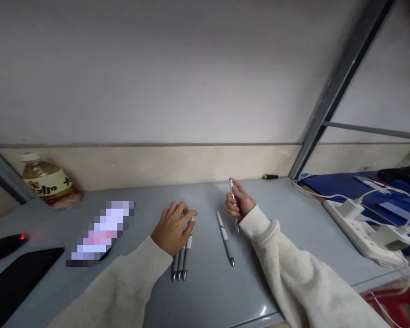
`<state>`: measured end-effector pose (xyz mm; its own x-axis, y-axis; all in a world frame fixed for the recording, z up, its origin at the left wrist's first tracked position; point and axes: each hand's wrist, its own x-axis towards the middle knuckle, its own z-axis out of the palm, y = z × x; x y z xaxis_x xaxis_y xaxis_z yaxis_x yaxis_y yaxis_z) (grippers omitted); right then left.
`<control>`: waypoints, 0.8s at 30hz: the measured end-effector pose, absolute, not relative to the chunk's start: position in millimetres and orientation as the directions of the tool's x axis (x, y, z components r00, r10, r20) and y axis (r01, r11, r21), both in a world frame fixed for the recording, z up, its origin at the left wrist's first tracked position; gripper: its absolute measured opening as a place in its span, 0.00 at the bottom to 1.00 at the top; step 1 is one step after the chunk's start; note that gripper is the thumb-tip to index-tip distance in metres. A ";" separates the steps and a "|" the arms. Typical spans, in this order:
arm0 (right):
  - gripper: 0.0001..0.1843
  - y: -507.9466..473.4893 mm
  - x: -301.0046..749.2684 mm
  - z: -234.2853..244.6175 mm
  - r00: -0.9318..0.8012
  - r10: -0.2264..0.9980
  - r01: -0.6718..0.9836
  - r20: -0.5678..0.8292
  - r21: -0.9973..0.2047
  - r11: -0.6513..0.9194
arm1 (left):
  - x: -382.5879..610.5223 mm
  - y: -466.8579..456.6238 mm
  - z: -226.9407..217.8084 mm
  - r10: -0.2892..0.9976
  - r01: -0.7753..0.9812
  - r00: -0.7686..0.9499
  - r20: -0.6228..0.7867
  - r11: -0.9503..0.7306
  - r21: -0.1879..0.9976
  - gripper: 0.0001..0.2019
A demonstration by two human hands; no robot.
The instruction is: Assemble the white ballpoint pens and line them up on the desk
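My right hand (239, 203) is closed around a white click pen (231, 187), its white end pointing up and its metal tip showing below my fist. My left hand (173, 227) lies over the upper ends of three white-and-grey pens (181, 264), side by side on the grey table (205, 291); I cannot tell whether it grips them. A loose pen (224, 232) lies between my hands, touching neither.

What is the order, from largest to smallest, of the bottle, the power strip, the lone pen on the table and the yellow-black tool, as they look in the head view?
1. Power strip and bottle: too close to rank
2. Lone pen
3. Yellow-black tool, though it lies farther back
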<state>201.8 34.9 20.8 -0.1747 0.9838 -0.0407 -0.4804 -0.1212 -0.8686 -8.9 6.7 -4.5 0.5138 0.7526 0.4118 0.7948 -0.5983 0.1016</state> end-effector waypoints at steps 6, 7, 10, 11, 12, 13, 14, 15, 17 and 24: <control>0.13 33.9 190.5 14.3 -0.068 0.983 -0.233 -0.171 -0.955 -0.183 | -8.9 6.1 -3.3 0.740 0.800 0.527 0.419 -0.598 0.050 0.08; 0.11 34.3 189.7 12.4 -0.057 0.983 -0.167 -0.176 -0.969 -0.183 | -8.9 6.0 -2.8 0.737 0.803 0.526 0.425 -0.595 0.038 0.07; 0.06 36.2 190.6 8.3 -0.015 0.991 0.074 -0.135 -0.988 -0.133 | -8.7 5.6 -1.7 0.736 0.809 0.524 0.429 -0.587 0.019 0.07; 0.05 36.9 191.7 7.5 0.002 0.994 0.171 -0.106 -0.980 -0.105 | -8.6 5.5 -1.7 0.738 0.810 0.524 0.424 -0.587 0.020 0.07; 0.05 37.5 193.2 7.0 0.019 0.997 0.289 -0.070 -0.955 -0.072 | -8.5 5.3 -1.8 0.742 0.809 0.526 0.416 -0.587 0.023 0.07; 0.06 37.9 194.8 6.8 0.034 0.999 0.414 -0.030 -0.909 -0.042 | -8.4 5.2 -2.1 0.745 0.809 0.528 0.408 -0.588 0.028 0.06; 0.07 38.0 196.5 6.8 0.044 0.999 0.530 0.007 -0.848 -0.017 | -8.5 5.1 -2.5 0.749 0.808 0.529 0.399 -0.588 0.032 0.06; 0.08 37.9 198.1 7.1 0.048 0.998 0.626 0.039 -0.780 0.000 | -8.5 5.1 -3.0 0.751 0.807 0.531 0.392 -0.589 0.036 0.07; 0.08 36.8 200.6 7.9 0.052 0.996 0.738 0.077 -0.675 0.013 | -8.8 5.3 -4.2 0.753 0.805 0.533 0.384 -0.592 0.044 0.07; 0.09 30.5 199.5 10.8 0.042 0.996 0.896 0.075 -0.445 -0.004 | -8.6 6.8 -5.2 0.759 0.783 0.537 0.368 -0.611 0.119 0.07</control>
